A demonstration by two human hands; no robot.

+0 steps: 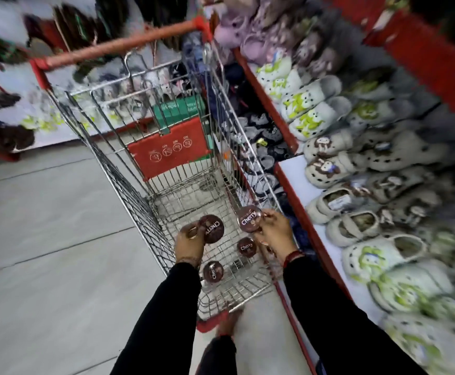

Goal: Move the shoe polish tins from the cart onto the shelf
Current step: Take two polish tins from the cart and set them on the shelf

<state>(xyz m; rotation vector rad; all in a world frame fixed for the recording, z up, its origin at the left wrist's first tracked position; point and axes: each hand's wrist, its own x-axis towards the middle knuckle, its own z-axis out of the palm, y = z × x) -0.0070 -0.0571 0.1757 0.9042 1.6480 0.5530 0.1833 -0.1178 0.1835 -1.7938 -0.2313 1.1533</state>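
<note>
Two shoe polish tins are held over the cart, one pinched in the left hand, one in the right hand. Two more tins lie on the cart's wire floor.

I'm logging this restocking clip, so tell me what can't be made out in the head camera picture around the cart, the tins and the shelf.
- Small print on the tin in the left hand and the tin in the right hand: too small; only "Cherry" reads.
- Clogs on the shelf: smeared by motion blur.
- Tins lying in the cart: two show, at and; the arms may hide more.
- Green box lettering: blurred, behind wire.
</note>
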